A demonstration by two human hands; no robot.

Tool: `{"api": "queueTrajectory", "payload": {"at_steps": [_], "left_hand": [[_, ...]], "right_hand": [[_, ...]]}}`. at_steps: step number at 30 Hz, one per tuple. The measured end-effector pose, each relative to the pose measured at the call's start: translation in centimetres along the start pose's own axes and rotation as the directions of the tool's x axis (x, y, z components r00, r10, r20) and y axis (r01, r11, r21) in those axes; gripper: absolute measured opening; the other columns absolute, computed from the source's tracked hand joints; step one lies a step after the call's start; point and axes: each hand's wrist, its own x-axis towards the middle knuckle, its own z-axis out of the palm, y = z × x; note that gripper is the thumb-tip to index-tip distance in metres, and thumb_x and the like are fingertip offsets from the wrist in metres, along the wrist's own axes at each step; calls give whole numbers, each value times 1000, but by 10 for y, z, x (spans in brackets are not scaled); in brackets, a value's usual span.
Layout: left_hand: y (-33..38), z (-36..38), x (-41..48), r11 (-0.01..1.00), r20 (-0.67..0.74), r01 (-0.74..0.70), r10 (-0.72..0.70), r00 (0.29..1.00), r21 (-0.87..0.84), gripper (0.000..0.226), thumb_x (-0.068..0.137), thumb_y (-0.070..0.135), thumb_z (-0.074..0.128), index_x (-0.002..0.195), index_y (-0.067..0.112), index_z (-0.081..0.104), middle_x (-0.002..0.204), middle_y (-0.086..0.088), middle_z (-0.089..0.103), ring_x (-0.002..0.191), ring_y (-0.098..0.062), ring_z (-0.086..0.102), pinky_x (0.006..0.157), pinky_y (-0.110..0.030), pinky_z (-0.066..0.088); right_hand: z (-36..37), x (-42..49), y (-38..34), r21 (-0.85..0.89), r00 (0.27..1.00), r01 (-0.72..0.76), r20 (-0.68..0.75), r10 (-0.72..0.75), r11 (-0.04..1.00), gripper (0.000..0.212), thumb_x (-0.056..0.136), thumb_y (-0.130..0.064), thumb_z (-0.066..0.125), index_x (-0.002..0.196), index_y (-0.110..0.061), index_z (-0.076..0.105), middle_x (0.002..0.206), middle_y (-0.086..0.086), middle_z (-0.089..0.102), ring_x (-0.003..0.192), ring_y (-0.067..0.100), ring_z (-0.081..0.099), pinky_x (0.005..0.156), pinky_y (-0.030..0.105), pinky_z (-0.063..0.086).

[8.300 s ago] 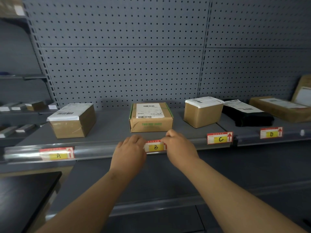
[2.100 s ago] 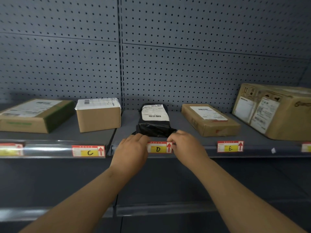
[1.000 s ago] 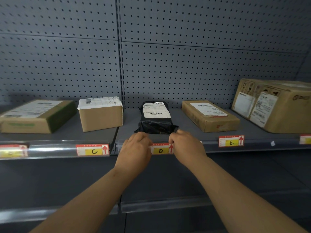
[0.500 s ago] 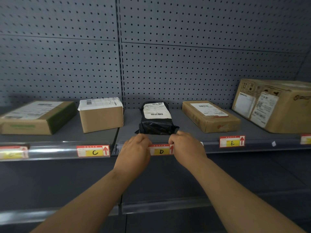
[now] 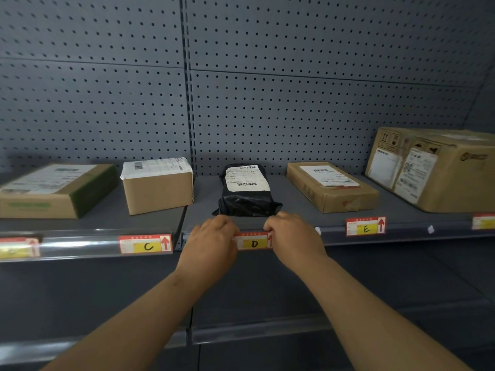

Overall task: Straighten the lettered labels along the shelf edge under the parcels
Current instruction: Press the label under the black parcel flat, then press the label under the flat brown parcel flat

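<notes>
— Where is it sitting?
— On the shelf edge (image 5: 334, 232) at centre frame, just under the black parcel (image 5: 246, 199).
— And your hands?
— My left hand (image 5: 211, 242) and right hand (image 5: 293, 236) are pinching opposite ends of the D label (image 5: 253, 243), with a gap between them.
— How is it handling?
— I'm judging it light, thin, bendy card, so I'm holding the ends to avoid creasing it.

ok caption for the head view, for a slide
Left hand and right hand hold label D on the shelf edge, below a black parcel, between label C and label E.
</notes>
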Motion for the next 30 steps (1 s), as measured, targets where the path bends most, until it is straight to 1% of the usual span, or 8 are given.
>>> {"api": "queueTrajectory", "payload": {"at_steps": [7,12,17,19,20,22,27,30], "left_hand": [[26,2,15,997,13,-74,74,997,-2,21,79,19,61,100,16,59,100,-3,60,91,-25,56,76,-35,41],[71,25,34,991,8,-130,130,991,-11,22,74,24,53,93,16,61,91,-4,64,80,-26,61,70,-37,47],[118,51,55,991,-4,-134,134,991,3,30,75,30,38,88,16,61,80,-4,63,72,-26,61,67,-36,49],[135,59,62,991,-3,-129,129,992,24,25,76,28,40,84,15,60,76,-6,63,67,-28,61,62,-38,49],[143,62,65,992,2,-124,124,992,33,18,75,24,48,83,14,59,75,-7,62,66,-30,61,60,-38,48],[156,70,71,995,10,-97,97,995,36,16,73,18,60,87,12,61,79,-9,64,71,-31,61,64,-40,48],[175,81,84,998,24,-69,69,997,8,28,83,21,55,110,15,57,103,-7,62,95,-28,57,83,-38,41],[178,85,91,998,39,-59,60,997,-16,33,85,23,52,118,19,51,114,-4,59,103,-24,53,88,-35,37]], "right_hand": [[-16,-7,32,65,995,-75,-63,79,995,29,92,-5,46,113,-19,61,112,1,58,106,20,53,74,31,43],[-35,-15,82,52,986,-141,-78,145,989,27,93,-11,48,115,-19,60,114,2,58,106,23,53,80,35,48],[-48,-20,138,41,982,-159,-97,162,986,25,91,-10,50,111,-19,62,112,0,59,108,23,52,78,33,46],[-52,-20,157,34,983,-164,-75,166,986,26,91,-8,49,112,-18,61,114,0,58,109,22,51,77,32,44],[-52,-20,166,30,984,-160,-69,161,987,27,91,-7,49,112,-18,61,114,0,58,108,22,51,76,32,43],[-52,-21,179,25,987,-145,-72,146,989,27,91,-6,49,112,-18,61,112,0,59,107,22,52,76,32,45],[-54,-20,197,19,988,-135,-67,136,991,27,91,-8,48,113,-17,61,113,2,59,106,22,51,80,35,47],[-55,-20,200,19,988,-145,-54,146,989,29,91,-6,47,114,-17,61,115,3,58,107,23,50,77,33,44]]}}
